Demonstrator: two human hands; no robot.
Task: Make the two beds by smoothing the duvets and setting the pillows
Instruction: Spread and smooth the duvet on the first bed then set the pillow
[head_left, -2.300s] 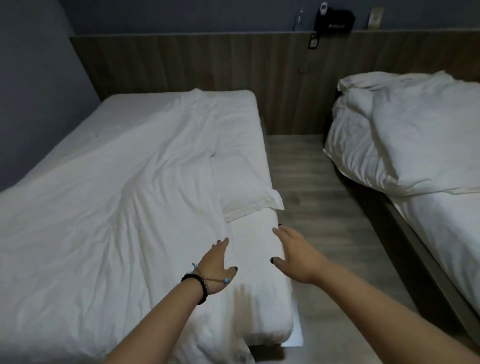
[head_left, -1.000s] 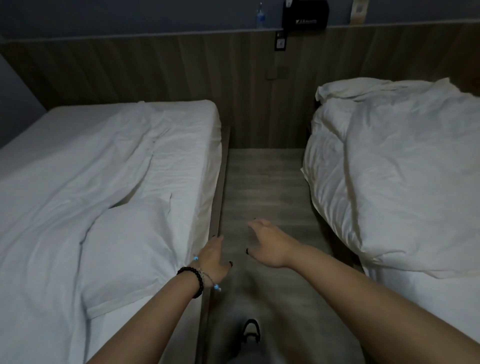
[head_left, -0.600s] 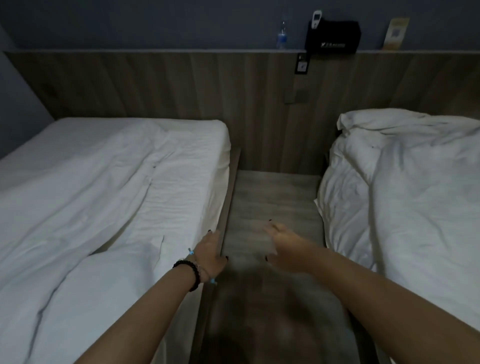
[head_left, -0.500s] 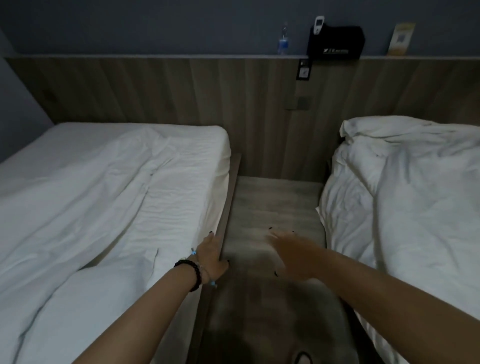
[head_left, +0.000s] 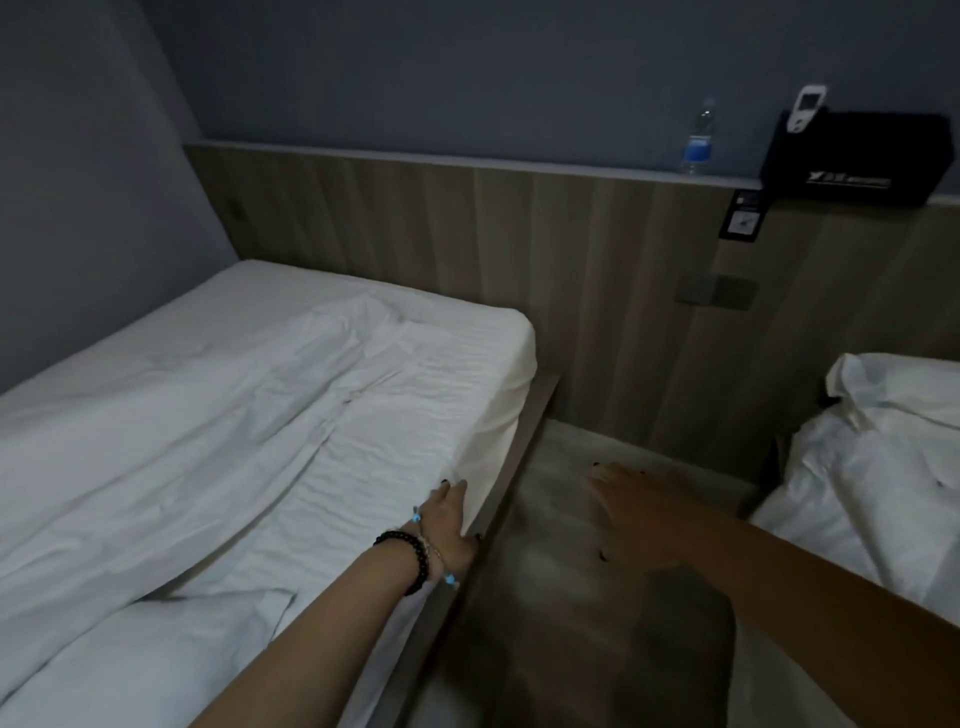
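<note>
Left bed (head_left: 426, 364), with its rumpled white duvet (head_left: 171, 415) lying bunched lengthwise toward the wall side, so that a strip of wrinkled fitted sheet (head_left: 415, 415) is bare along the aisle edge. The duvet appears light, soft and limp; it will likely drape and crease rather than hold shape, and is best taken at a hem or corner with both hands and drawn flat. At lower left, a white fold partly under the duvet may be the pillow (head_left: 171, 660), though this cannot be told for certain. Right bed (head_left: 883, 545), seen only in part, carries a heaped duvet (head_left: 857, 483) not yet smoothed. Right hand (head_left: 641, 512), blurred, is spread wide above the aisle floor (head_left: 571, 597), holding nothing. Left hand (head_left: 449, 525), wearing bead bracelets (head_left: 410, 553), rests with relaxed fingers on the mattress edge, gripping nothing visible.
</note>
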